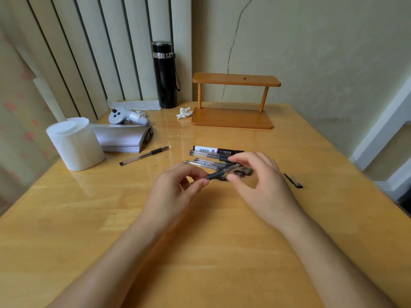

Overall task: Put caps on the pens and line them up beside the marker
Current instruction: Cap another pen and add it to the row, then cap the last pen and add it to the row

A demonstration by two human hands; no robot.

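Observation:
A white and black marker [216, 150] lies across the middle of the wooden table [155, 218]. Just in front of it lie several clear capped pens [203, 162] side by side. My left hand [175, 190] pinches a clear pen with a black grip [219, 173] by its barrel. My right hand [260, 176] holds a clear cap [233, 167] on that pen's tip end. One uncapped pen [144, 155] lies apart to the left, and a loose black cap [293, 180] rests to the right.
A white tissue roll [74, 144] and a paper stack [124, 138] sit at the left, with a grey controller [126, 116] behind. A black flask [165, 74], a crumpled tissue [184, 113] and a wooden shelf stand [233, 101] are at the back.

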